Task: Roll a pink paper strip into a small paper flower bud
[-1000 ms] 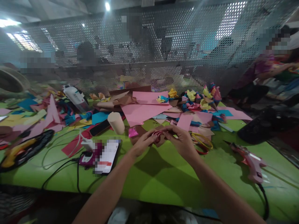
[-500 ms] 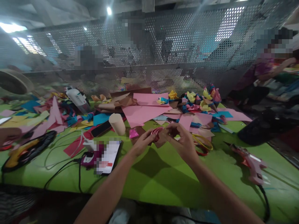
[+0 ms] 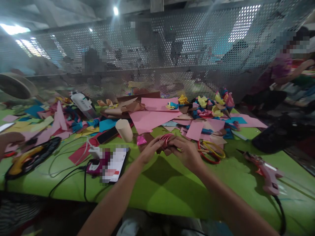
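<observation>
Both hands meet over the green surface (image 3: 172, 193): the left hand (image 3: 149, 152) and right hand (image 3: 185, 152) each pinch the small folded red paper piece (image 3: 165, 139) between fingertips, just in front of the pink sheets (image 3: 150, 119). Scissors (image 3: 210, 150) lie just beside the right hand; a phone (image 3: 114, 164) sits left.

Green-topped desk (image 3: 172, 193). Behind its far edge: grey perforated metal screen (image 3: 157, 59), full width. Through the holes: blurred room, bright windows upper left (image 3: 27, 46) and upper right (image 3: 242, 23). One round ceiling lamp (image 3: 115, 10) lit; grey ceiling above.
</observation>
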`<state>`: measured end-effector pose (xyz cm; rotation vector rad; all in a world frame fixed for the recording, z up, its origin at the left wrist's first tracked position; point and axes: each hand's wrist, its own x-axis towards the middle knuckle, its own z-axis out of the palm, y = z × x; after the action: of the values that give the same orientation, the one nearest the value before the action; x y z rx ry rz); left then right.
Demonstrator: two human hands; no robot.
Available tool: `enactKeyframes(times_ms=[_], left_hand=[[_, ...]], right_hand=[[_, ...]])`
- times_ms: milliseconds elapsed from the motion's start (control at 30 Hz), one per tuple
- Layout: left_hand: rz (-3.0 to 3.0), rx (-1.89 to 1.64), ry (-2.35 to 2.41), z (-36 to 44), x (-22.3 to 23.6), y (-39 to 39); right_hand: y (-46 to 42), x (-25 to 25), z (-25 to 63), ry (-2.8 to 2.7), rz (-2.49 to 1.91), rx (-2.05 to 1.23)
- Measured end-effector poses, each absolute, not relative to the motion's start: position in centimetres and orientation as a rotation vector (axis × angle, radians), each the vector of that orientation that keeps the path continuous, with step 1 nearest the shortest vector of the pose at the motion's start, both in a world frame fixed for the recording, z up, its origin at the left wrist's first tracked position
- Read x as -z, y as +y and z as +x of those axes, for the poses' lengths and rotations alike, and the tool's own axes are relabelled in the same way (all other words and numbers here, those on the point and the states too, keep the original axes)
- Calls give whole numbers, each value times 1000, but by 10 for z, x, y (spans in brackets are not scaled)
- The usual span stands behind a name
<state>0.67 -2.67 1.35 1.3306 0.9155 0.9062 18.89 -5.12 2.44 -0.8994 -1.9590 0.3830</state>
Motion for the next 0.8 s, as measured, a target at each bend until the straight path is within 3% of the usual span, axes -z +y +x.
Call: enactKeyframes(times_ms=[800], left_hand=[[1282, -882, 1018, 4, -9, -25]], right_hand=[[-52, -27, 189, -1994, -934, -427]])
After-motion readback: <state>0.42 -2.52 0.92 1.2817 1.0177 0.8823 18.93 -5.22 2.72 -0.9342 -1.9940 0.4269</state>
